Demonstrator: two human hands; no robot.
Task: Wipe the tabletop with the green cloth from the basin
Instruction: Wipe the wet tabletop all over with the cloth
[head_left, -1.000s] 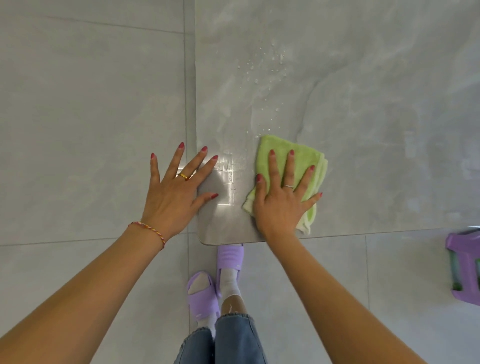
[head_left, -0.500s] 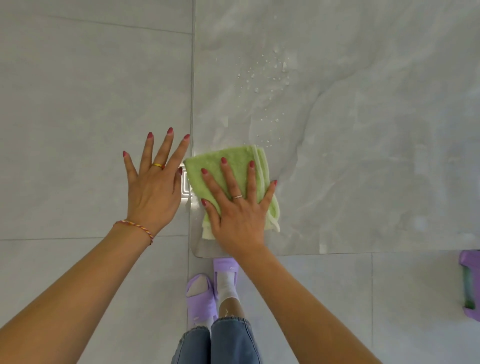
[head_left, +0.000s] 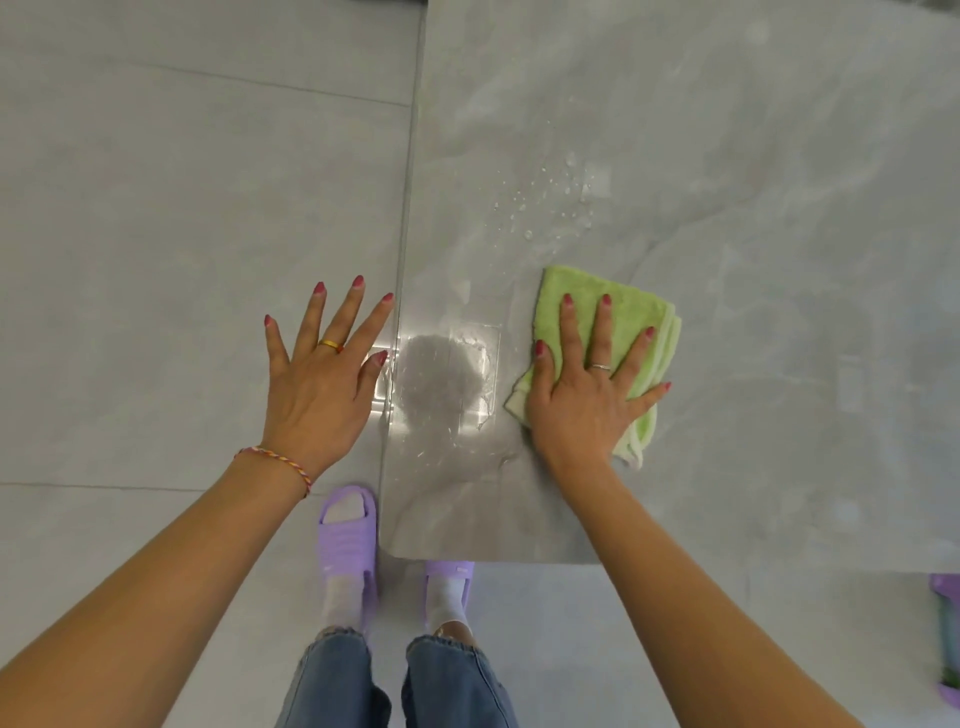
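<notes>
1. Your right hand (head_left: 587, 400) presses flat, fingers spread, on the folded green cloth (head_left: 613, 332) near the counter (head_left: 727, 208) corner.
2. Your left hand (head_left: 317, 384) hovers spread beside the counter's left edge, holding nothing.
3. Water drops (head_left: 550, 202) lie beyond the cloth.

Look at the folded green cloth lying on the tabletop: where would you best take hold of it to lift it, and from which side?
Probably pinch the green cloth at its far edge, from above: it lies flat, and the right hand presses the near part.
</notes>
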